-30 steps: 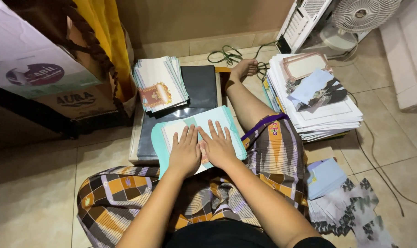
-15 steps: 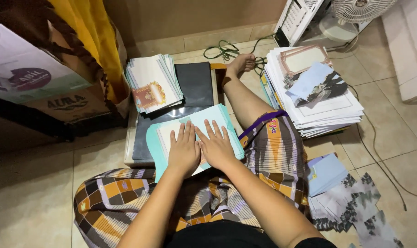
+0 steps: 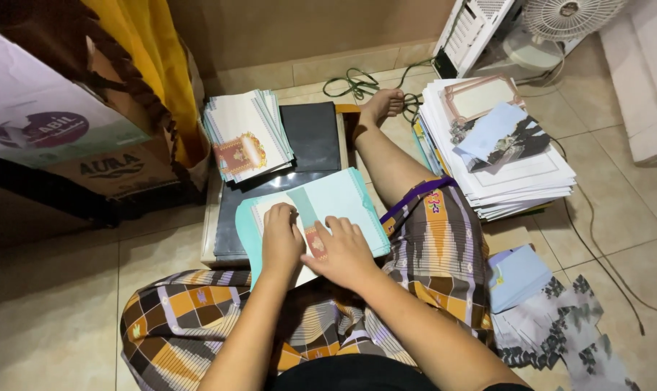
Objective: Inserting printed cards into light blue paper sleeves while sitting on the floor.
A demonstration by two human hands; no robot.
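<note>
A light teal card [image 3: 343,203] with a white sheet on it lies on a dark flat board [image 3: 310,137] across my lap. My left hand [image 3: 281,239] presses down on the white sheet, fingers curled at its upper edge. My right hand [image 3: 341,252] lies flat beside it, over a small red and gold emblem on the card. A fanned stack of white cards with a gold crest [image 3: 245,137] rests on the board's far left corner.
A tall pile of printed sheets [image 3: 498,152] stands at my right, past my stretched leg. Blue cards [image 3: 520,275] and grey patterned sheets [image 3: 560,326] lie on the tiles at the right. Cardboard boxes [image 3: 68,145] and yellow cloth stand left; a fan [image 3: 567,18] and cables lie beyond.
My two hands, side by side and flat on the card before, have slid apart and nearer to me. The teal strip and the emblem between them now show.
</note>
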